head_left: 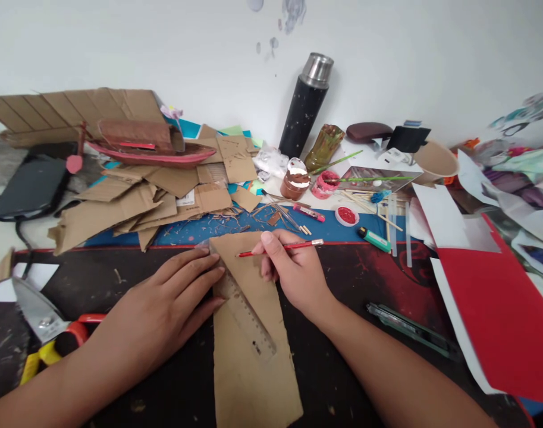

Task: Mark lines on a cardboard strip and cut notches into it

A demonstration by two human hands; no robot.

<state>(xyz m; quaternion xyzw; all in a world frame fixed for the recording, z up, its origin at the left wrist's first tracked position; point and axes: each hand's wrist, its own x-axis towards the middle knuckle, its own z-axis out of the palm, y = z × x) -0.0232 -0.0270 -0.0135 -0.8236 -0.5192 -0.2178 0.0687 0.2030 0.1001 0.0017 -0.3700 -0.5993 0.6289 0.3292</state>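
Observation:
A long brown cardboard piece (256, 386) lies on the dark mat before me. Slanting across it is a clear plastic ruler (247, 312). My left hand (177, 294) rests flat with fingers stretched out, its fingertips on the ruler's upper part. Pinched in my right hand (293, 267) is a red pencil (289, 246), its point to the left, just above the cardboard and near the ruler's edge. The right fingers are closed round the pencil; some are partly hidden behind the thumb.
Scissors (48, 324) lie by my left forearm, a box cutter (411, 330) right of my right forearm. Behind are cardboard scraps (106, 217), a model boat (150, 154), a black flask (304, 107), paint pots (295, 181) and a green lighter (373, 239). Red paper (498, 315) is at right.

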